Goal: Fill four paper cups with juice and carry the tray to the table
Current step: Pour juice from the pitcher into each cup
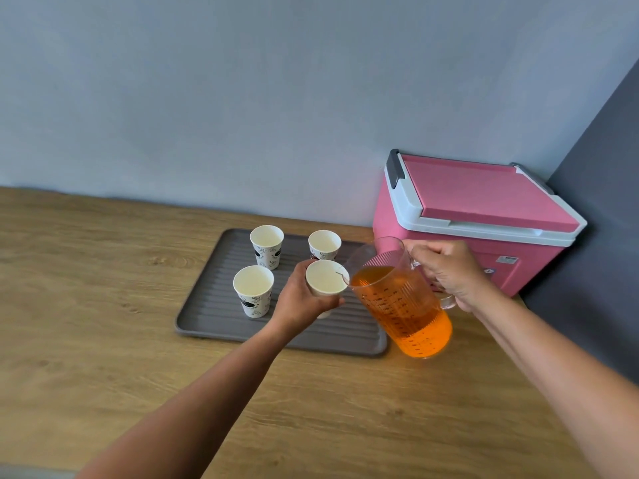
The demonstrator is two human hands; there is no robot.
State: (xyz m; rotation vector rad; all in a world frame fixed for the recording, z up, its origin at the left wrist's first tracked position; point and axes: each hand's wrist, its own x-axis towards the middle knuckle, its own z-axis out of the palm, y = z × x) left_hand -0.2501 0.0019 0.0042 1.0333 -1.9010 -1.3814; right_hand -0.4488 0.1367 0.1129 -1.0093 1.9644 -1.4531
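Observation:
A grey ribbed tray (214, 326) lies on the wooden counter. Three white patterned paper cups stand upright on it: back left (267, 246), back right (324, 244) and front left (253, 291); all look empty inside. My left hand (301, 299) grips a fourth paper cup (325, 278) over the tray's right part, also empty. My right hand (453, 271) holds the handle of a clear measuring jug (401, 299) of orange juice. The jug is tilted left, its spout at the held cup's rim. No juice stream shows.
A pink cooler box (484, 216) with a white-rimmed lid sits in the corner just behind the jug and my right hand. A pale wall runs behind the counter (103, 271), a dark wall on the right. Bare wood stretches left of and in front of the tray.

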